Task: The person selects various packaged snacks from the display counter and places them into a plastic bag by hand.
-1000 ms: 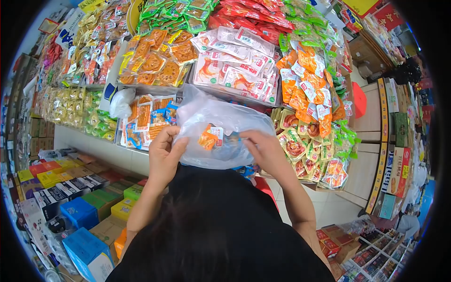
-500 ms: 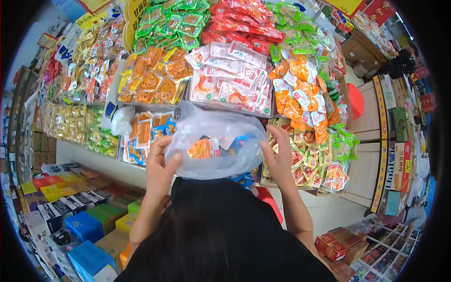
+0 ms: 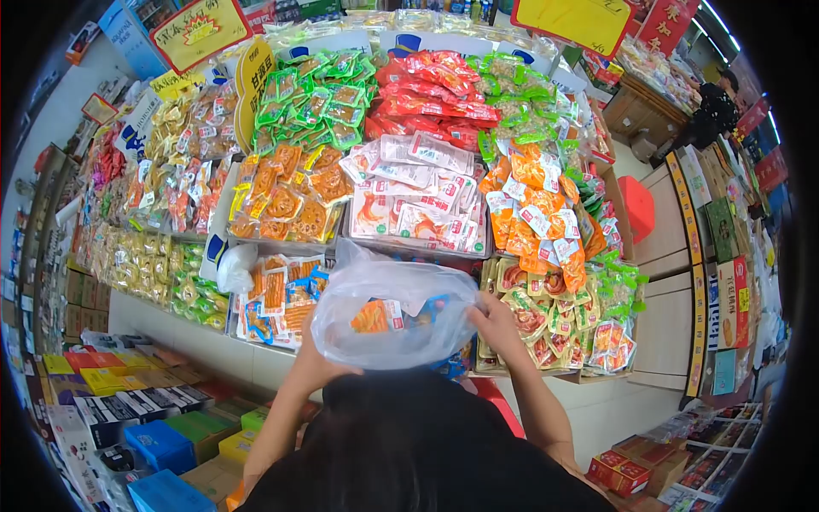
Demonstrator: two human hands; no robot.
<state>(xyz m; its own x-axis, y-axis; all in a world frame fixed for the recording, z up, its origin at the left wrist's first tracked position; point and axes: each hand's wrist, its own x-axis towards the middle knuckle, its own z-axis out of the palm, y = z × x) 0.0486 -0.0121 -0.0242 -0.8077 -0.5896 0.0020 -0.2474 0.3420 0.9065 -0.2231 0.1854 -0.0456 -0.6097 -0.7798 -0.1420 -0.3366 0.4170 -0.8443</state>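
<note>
A translucent plastic bag [image 3: 388, 341] is held open in front of my body, with an orange snack packet [image 3: 375, 317] and something blue visible inside. At its left side, my left hand [image 3: 317, 363] wraps around the bag, its fingers partly hidden. The right rim is pinched by my right hand [image 3: 495, 322]. Just beyond the bag lie white-and-red packets [image 3: 418, 205]. To the right are orange packets [image 3: 537, 213] and flat round-pictured packets [image 3: 546, 316]; orange strip snacks [image 3: 271, 294] lie to the left.
Green packets [image 3: 316, 98] and red packets [image 3: 431, 94] are piled at the back. Stacked boxes [image 3: 162, 448] stand on the lower left. A red stool [image 3: 636, 209] is at right, and a person [image 3: 717, 111] stands in the far right aisle. Yellow signs [image 3: 200, 32] hang above.
The view has tilted up, showing more of the display's back. My right hand, apart from the bag half a second ago, now grips its rim. My left hand has closed around the left side.
</note>
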